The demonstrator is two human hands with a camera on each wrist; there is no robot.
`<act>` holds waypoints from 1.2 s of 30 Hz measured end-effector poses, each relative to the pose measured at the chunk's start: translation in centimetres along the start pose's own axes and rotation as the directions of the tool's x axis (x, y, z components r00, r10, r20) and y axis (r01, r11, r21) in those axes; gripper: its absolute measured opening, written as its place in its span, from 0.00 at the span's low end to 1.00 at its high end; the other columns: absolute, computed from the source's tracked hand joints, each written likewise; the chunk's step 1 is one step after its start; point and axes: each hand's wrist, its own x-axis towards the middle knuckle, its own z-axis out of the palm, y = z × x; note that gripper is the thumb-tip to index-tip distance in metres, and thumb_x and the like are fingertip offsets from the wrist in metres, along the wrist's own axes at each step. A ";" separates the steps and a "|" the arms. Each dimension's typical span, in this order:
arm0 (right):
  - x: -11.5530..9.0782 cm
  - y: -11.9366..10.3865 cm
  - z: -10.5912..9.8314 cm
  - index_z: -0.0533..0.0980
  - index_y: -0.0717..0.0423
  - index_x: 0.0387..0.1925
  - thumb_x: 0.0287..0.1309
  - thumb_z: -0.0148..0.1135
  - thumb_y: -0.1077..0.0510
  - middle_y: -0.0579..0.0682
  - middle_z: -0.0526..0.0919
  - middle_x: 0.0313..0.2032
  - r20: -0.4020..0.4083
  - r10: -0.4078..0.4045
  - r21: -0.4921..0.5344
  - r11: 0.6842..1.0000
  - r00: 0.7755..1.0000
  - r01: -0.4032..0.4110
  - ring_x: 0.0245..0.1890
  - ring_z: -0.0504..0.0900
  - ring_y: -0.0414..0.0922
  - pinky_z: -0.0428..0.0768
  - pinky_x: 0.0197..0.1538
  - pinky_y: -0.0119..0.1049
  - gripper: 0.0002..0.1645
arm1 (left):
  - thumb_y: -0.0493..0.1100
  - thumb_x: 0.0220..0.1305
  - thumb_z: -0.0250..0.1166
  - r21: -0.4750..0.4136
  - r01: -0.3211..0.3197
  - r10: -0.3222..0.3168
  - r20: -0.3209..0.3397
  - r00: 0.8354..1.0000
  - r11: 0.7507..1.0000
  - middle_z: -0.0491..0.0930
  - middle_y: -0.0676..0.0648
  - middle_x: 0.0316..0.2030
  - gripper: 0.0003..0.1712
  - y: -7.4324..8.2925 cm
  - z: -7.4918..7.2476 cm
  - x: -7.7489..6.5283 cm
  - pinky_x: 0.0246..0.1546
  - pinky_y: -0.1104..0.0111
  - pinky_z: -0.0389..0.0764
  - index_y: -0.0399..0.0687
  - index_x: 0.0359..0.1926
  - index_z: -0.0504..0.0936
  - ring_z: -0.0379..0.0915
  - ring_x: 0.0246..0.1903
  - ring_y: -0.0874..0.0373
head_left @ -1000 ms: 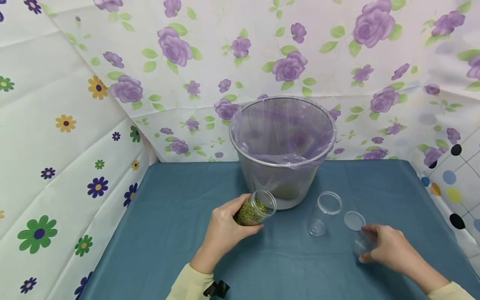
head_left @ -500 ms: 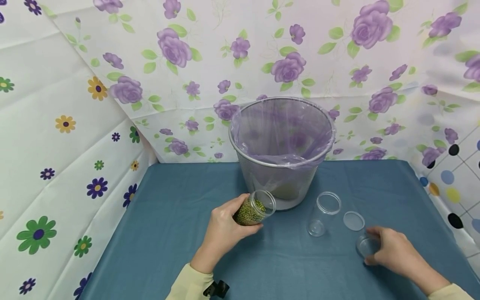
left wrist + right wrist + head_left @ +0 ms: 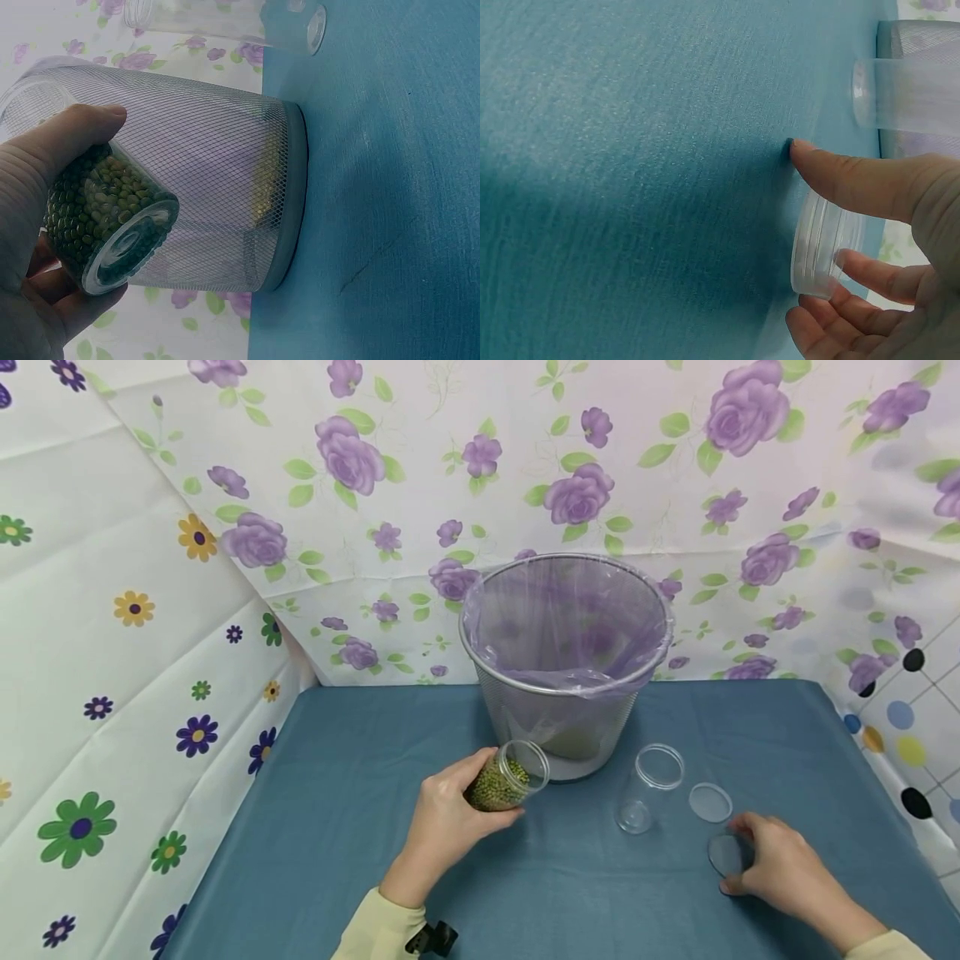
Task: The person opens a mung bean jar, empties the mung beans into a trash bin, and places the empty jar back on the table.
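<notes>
My left hand (image 3: 453, 810) grips a clear plastic jar (image 3: 124, 217) partly filled with small green beans. The jar tilts in the head view, with its open mouth to the right, in front of the mesh bin. At the right, my right hand (image 3: 780, 864) has its thumb and fingers around a round clear lid (image 3: 725, 856) low at the tabletop. The right wrist view shows this lid's ridged side, with the thumb hiding part of it. A second clear lid (image 3: 710, 802) lies flat just beyond. Left of it stands an open clear jar (image 3: 636, 814), with no contents visible.
A silver mesh bin (image 3: 517, 718) with a thin purple liner (image 3: 566, 627) stands at the back, something yellowish low inside. Blue cloth (image 3: 360, 752) covers the table. Flower-patterned sheeting (image 3: 412, 443) hangs behind and along the left.
My right hand has lowered the lid; blurred and tilted earlier, it now appears nearly flat at the tabletop. The left hand and its jar stay almost still.
</notes>
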 end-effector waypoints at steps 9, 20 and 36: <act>-0.1 0.0 -0.4 0.74 0.66 0.48 0.04 0.81 0.36 0.65 0.77 0.43 -0.013 -0.013 -0.017 1.000 1.000 0.012 0.42 0.77 0.59 0.75 0.40 0.54 0.61 | 0.59 0.37 0.76 -0.029 0.012 -0.012 -0.010 1.000 1.000 0.78 0.61 0.51 0.43 0.0 -0.3 0.2 0.47 0.72 0.79 0.73 0.59 0.70 0.75 0.50 0.69; -0.5 -3.4 -7.0 0.79 0.53 0.40 0.49 0.64 0.34 0.60 0.83 0.40 -0.192 -0.127 0.075 0.987 0.973 0.144 0.38 0.83 0.55 0.80 0.30 0.45 0.29 | 0.61 0.40 0.74 -0.058 -0.007 0.002 -0.075 0.997 0.998 0.78 0.63 0.49 0.41 0.3 -1.6 0.7 0.46 0.70 0.80 0.73 0.59 0.70 0.76 0.47 0.70; -0.1 -9.4 -12.7 0.76 0.50 0.46 0.58 0.54 0.35 0.54 0.84 0.40 -0.411 -0.238 0.113 0.945 0.880 0.308 0.42 0.82 0.53 0.80 0.34 0.48 0.26 | 0.60 0.41 0.74 -0.082 -0.001 -0.007 -0.097 0.995 0.997 0.79 0.58 0.49 0.41 0.7 -2.5 1.0 0.45 0.66 0.81 0.66 0.59 0.71 0.77 0.48 0.66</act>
